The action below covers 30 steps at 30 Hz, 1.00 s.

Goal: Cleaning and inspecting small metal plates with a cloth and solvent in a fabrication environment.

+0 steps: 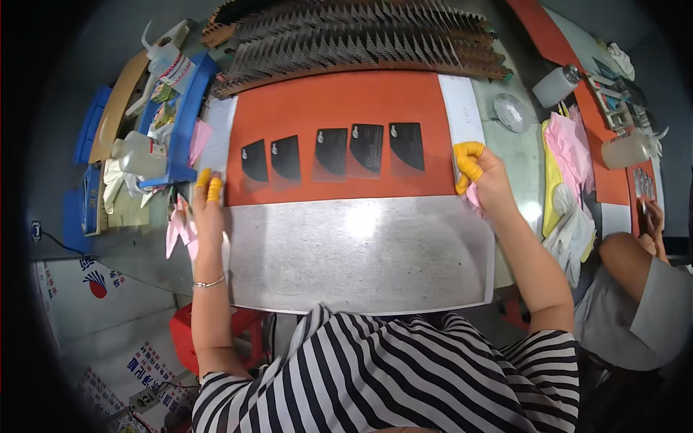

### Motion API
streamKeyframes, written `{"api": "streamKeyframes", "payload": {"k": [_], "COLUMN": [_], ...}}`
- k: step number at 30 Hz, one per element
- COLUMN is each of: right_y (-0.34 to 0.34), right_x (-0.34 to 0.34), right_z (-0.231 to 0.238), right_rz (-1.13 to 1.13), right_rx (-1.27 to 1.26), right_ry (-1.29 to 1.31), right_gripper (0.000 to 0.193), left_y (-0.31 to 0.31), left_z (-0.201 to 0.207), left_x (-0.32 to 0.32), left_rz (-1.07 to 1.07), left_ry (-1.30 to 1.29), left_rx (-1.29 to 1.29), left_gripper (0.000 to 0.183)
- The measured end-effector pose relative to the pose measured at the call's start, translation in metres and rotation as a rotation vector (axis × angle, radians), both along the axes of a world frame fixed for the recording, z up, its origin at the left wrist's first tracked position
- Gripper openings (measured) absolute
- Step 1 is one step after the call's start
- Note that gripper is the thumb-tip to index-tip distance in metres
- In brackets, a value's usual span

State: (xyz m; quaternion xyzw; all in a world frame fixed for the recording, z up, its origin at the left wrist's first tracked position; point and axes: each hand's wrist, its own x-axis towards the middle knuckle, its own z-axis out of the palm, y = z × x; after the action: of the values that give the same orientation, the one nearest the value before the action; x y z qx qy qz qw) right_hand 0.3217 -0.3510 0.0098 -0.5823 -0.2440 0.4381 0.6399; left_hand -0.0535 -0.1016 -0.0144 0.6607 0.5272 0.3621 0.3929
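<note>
Your left hand [206,202] and right hand [482,177] each pinch an end of the orange mat [339,94] on the desk [361,252], both grips closed on its lower corners. The mat's long axis runs left to right between them, five black cards [333,150] in a row along it, equally reachable.

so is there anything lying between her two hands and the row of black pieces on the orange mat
Nothing visible. The left hand and right hand sit at the orange mat's opposite lower corners, and only bare mat separates them from the five black pieces.
</note>
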Motion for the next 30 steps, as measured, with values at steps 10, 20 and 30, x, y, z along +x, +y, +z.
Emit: {"api": "streamKeyframes", "payload": {"k": [10, 20, 30], "right_y": [-0.055, -0.057, -0.053], "right_x": [-0.075, -0.067, -0.065], "right_z": [-0.01, -0.017, -0.013], "right_rz": [0.04, 0.283, 0.331], "right_rx": [-0.015, 0.083, 0.164], "right_ry": [0.124, -0.285, -0.459], "right_gripper": [0.009, 0.01, 0.011], "left_y": [0.005, 0.005, 0.001], "left_z": [-0.017, -0.018, -0.014], "left_x": [-0.025, -0.019, -0.026], "left_rz": [0.072, 0.094, 0.127], "left_ry": [0.077, -0.032, 0.02], "left_rx": [0.216, 0.173, 0.183], "left_gripper": [0.032, 0.027, 0.026]}}
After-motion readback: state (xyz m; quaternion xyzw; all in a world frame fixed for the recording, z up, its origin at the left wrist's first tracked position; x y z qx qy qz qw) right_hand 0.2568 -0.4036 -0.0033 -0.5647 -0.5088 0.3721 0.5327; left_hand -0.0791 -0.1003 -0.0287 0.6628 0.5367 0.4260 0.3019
